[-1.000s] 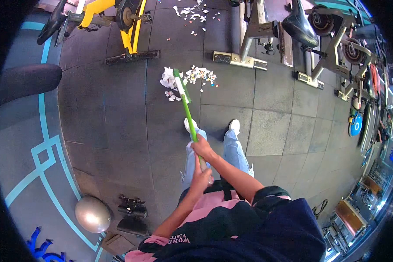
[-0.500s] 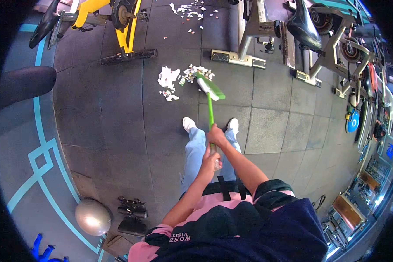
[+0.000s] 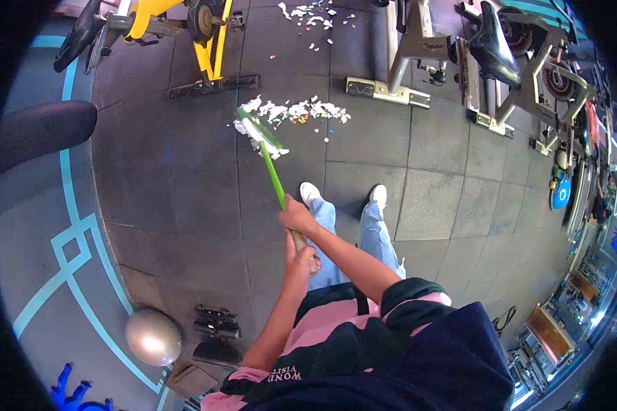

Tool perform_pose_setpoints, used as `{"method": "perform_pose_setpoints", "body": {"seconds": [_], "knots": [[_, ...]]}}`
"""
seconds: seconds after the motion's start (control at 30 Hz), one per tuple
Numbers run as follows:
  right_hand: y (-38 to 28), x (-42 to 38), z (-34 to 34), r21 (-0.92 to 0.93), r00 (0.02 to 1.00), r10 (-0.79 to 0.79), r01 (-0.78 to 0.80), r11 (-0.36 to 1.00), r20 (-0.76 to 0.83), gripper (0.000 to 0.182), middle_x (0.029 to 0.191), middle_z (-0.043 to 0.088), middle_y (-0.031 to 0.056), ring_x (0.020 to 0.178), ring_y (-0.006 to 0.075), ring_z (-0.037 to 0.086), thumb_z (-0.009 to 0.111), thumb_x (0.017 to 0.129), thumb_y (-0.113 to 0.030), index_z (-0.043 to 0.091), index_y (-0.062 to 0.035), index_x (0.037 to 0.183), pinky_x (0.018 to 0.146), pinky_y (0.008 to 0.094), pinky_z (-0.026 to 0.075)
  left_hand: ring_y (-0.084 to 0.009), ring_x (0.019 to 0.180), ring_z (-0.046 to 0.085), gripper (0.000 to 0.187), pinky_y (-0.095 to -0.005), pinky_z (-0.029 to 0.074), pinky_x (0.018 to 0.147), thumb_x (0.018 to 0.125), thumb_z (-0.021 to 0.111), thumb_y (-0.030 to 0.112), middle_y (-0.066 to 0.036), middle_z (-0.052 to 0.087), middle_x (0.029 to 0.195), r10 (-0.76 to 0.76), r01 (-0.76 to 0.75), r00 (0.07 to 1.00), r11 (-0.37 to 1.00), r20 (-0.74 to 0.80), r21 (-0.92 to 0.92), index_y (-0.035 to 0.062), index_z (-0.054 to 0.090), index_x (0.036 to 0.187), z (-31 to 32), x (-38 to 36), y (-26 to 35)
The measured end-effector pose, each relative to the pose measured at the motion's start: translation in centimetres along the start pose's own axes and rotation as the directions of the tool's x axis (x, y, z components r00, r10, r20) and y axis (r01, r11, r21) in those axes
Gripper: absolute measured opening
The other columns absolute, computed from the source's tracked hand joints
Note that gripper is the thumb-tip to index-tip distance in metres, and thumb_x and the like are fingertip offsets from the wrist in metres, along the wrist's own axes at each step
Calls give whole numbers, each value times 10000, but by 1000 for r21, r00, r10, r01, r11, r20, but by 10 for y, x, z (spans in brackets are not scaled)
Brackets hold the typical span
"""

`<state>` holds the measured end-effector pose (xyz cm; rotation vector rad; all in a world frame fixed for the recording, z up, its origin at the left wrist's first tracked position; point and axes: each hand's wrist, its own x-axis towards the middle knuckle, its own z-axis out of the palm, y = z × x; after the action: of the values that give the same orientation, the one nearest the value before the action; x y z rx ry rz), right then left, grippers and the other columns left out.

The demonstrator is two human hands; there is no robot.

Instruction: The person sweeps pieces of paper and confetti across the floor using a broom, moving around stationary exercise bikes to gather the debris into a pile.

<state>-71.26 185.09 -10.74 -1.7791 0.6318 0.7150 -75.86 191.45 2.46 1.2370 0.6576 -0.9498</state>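
Note:
Both of my hands are wrapped round the green handle of a broom [image 3: 273, 177]. My right hand [image 3: 299, 216] grips higher up the stick, closer to the head; my left hand [image 3: 301, 262] closes round its end by my waist. The green-and-white broom head [image 3: 259, 133] rests tilted on the floor to the left of my feet, against some white scraps. A spread of white litter with small coloured bits [image 3: 307, 111] lies beside it to the right. Bristles hide part of the debris.
More white scraps [image 3: 310, 12] lie farther ahead. A yellow exercise bike [image 3: 202, 51] stands ahead left, grey bikes [image 3: 404, 51] ahead right. A silver exercise ball [image 3: 153, 337] and dark dumbbells [image 3: 216, 322] sit at lower left. Dark tiles [image 3: 185, 198] cover the floor.
The broom head has swung left, from the right-hand pile to the left-hand scraps. My hands have shifted left with the handle. The litter now lies in a wider, more joined strip.

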Motion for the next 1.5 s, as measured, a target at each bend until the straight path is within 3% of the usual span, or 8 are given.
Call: {"method": "perform_pose_setpoints", "body": {"seconds": [0.53,0.97,1.17,1.27,1.33,1.4,1.47,1.5], "knots": [[98,-7,-90,-109,918,312,-346,932,-243,440,866,573,310,853,435,566,500,696,-132,389,73,1068,756,465,459,-121,501,465,694,-244,399,441,749,464,61,-44,462,703,-238,247,948,969,214,-21,149,175,1374,59,39,-43],[34,-19,-64,-122,997,24,-32,992,-72,412,842,572,309,794,433,577,535,701,-145,431,53,1047,714,488,454,-120,673,538,731,-255,488,569,824,500,133,-55,506,878,-33,38,994,998,101,-44,146,39,1391,67,-11,-12],[42,-53,-152,592,964,30,-186,784,264,384,672,545,108,543,171,540,587,678,-106,484,11,1030,462,319,440,-140,837,549,566,-268,488,678,883,477,248,-75,536,1007,-77,26,943,987,325,160,132,208,1367,84,-38,23],[52,-80,-146,306,993,56,-85,948,102,414,656,553,105,555,173,555,582,686,-99,463,13,1067,462,314,446,-147,851,541,460,-282,471,717,895,429,252,-90,539,1025,-66,-21,933,971,353,237,103,332,1319,76,-41,31],[74,-74,-122,-344,902,-353,259,903,-248,422,625,539,80,500,134,529,573,701,-88,448,20,1089,412,279,424,-145,849,541,429,-276,459,719,887,438,236,-88,547,1008,-3,-65,959,970,282,233,91,378,1285,66,-39,32],[77,-78,-129,-286,892,-372,299,911,-255,455,663,582,151,534,236,585,560,705,-84,413,24,1122,459,346,462,-146,849,547,387,-266,452,713,881,445,224,-81,560,981,32,-85,966,976,255,201,83,425,1241,56,-36,31],[59,-86,-148,342,992,85,-112,933,93,634,687,584,168,470,210,558,574,722,-99,303,-21,1290,424,340,460,-146,837,553,373,-263,449,713,876,454,218,-74,568,963,74,-112,977,975,199,191,82,440,1223,46,-34,28],[48,-98,-146,248,991,126,-132,960,41,623,692,579,151,477,200,551,573,721,-92,316,-15,1283,439,340,463,-147,831,558,359,-264,448,716,871,462,212,-71,574,948,69,-102,982,978,178,183,80,454,1205,42,-30,24]]}}
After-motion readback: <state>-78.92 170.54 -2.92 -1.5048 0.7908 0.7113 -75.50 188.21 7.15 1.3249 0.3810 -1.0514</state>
